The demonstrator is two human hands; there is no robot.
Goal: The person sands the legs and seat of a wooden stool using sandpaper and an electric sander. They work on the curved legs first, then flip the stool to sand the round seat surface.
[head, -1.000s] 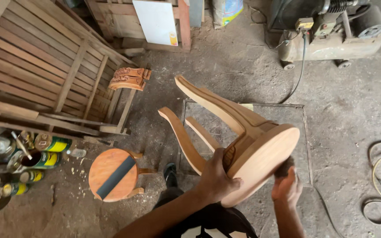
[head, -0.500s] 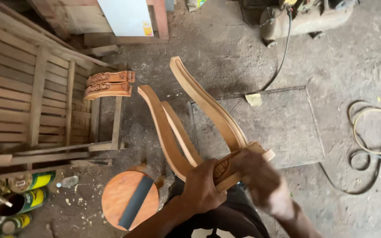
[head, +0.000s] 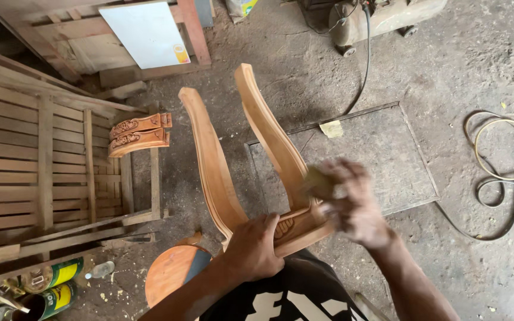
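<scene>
I hold a small wooden stool (head: 215, 160) tipped on its side, its curved legs pointing away from me. My left hand (head: 252, 248) grips the stool at the edge of its seat, near a carved apron. My right hand (head: 352, 202) is blurred with motion close to the base of one leg; it is closed on a small brownish piece (head: 319, 183), perhaps sandpaper. The round seat is turned toward my body and mostly hidden.
A second round stool (head: 171, 274) stands by my left knee. A slatted wooden bench (head: 43, 172) with carved arm pieces (head: 138, 135) fills the left. Cans (head: 49, 285) sit at bottom left. A compressor (head: 382, 15) stands at the top, a hose coil (head: 501, 166) lies right, and a flat metal plate (head: 358, 160) lies on the floor.
The stool has been turned so its seat faces me and its legs point away. My right hand moved up from the seat edge to the base of a leg, now blurred.
</scene>
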